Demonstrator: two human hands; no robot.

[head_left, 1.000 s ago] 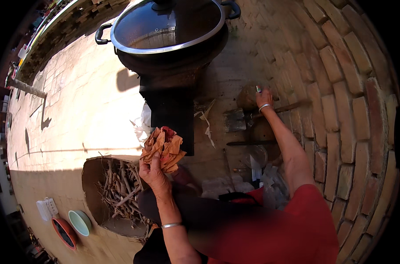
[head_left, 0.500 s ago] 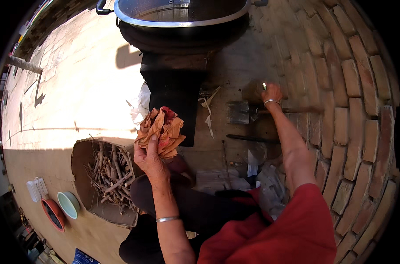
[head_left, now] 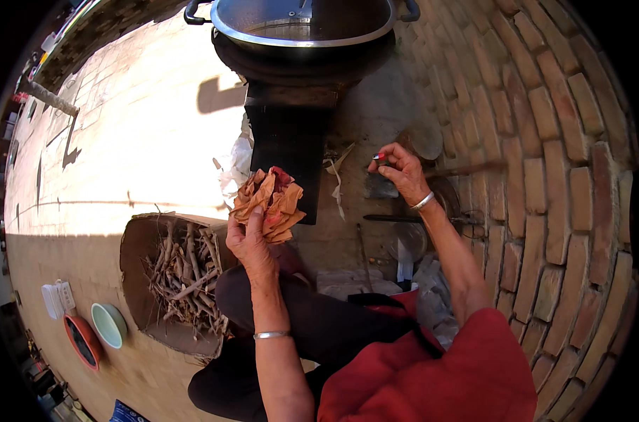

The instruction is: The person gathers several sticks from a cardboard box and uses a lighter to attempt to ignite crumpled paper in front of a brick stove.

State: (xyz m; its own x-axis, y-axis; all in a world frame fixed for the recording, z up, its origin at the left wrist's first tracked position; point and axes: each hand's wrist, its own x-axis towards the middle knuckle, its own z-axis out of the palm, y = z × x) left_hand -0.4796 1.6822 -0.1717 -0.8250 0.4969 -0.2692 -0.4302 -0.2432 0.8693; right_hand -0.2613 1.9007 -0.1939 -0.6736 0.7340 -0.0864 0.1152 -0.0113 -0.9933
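Note:
My left hand [head_left: 255, 243] is closed on a bunch of crumpled orange-brown paper [head_left: 267, 204] with red patches. The paper sits in front of the black metal stove [head_left: 288, 151], a short way from its near end. In my right hand [head_left: 402, 172], thumb and fingers pinch a small lighter [head_left: 379, 156] with a red and silver end; most of it is hidden by the fingers. The lighter is apart from the paper, to its right. On top of the stove rests a large dark pan [head_left: 305, 60] with a silver-rimmed lid.
Left of my knees stands a cardboard box [head_left: 140, 281] full of sticks [head_left: 189, 278]. A green basin [head_left: 109, 325] and a red basin [head_left: 84, 342] sit further left. White plastic [head_left: 236, 165] lies by the stove. At right are a dark rod [head_left: 386, 219] and a brick wall [head_left: 538, 204].
My right hand has come back from beside the wall toward the middle, bringing the lighter nearer the paper. My left hand keeps hold of the paper. The view has shifted slightly.

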